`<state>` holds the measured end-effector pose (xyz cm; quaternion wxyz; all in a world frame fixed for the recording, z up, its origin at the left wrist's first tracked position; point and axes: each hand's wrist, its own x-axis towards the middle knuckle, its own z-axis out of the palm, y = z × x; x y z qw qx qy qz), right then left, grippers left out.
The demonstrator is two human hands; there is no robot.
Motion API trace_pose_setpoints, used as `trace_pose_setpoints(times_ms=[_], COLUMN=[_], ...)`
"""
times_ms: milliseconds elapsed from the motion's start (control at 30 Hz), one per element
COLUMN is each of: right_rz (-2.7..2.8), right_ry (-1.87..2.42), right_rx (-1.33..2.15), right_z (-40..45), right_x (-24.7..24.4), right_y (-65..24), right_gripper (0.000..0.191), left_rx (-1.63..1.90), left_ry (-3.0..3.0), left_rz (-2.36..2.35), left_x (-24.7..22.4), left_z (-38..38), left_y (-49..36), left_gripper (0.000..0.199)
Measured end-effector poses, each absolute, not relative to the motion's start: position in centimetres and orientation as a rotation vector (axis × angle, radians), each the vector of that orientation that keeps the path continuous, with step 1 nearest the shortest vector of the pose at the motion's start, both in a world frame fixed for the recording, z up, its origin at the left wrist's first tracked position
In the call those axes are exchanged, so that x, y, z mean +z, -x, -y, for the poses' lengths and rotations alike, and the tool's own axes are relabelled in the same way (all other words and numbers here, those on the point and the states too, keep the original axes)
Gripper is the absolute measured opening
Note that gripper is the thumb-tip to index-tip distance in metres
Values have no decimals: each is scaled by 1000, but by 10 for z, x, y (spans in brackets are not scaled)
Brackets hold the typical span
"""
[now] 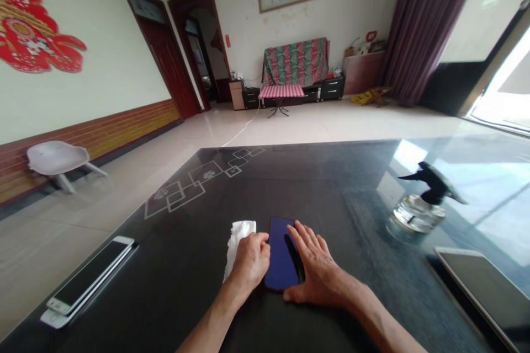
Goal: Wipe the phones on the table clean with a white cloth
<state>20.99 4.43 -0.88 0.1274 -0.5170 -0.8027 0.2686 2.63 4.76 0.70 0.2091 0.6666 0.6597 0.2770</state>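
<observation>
A smartphone (281, 259) with a dark blue face lies flat on the black table (199, 287) in front of me. My left hand (252, 256) is closed at its left edge, fingers curled in, and whatever they may pinch is hidden. Under and beside that hand is a white tissue (240, 229), partly covered by it. Fingers spread, my right hand (312, 265) rests along the phone's right side, with the fingertips near its upper right corner and the thumb by its lower edge.
To the left lie two stacked white phones (93, 276). A clear spray bottle (420, 212) with a black trigger stands at the right, and a tablet (488, 287) lies nearer me. Beyond the table are a white stool (60, 157) and a small checkered folding table (281, 91).
</observation>
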Motion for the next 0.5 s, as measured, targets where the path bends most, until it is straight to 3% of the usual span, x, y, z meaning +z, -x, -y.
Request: trace_pose_setpoints(times_ms=[267,500], right_rz=[2295,2282], right_ry=[1467,1504], right_rx=[863,825], right_z=[-47,-46], right_x=[-4,-8], right_y=[-220,-220], right_gripper=[121,113], left_rx=[660,693], left_ry=[-1997,-1675], left_rz=[-2192,-2184], left_x=[33,22], left_z=[-42,-44], left_y=[18,38], left_gripper=[30,49])
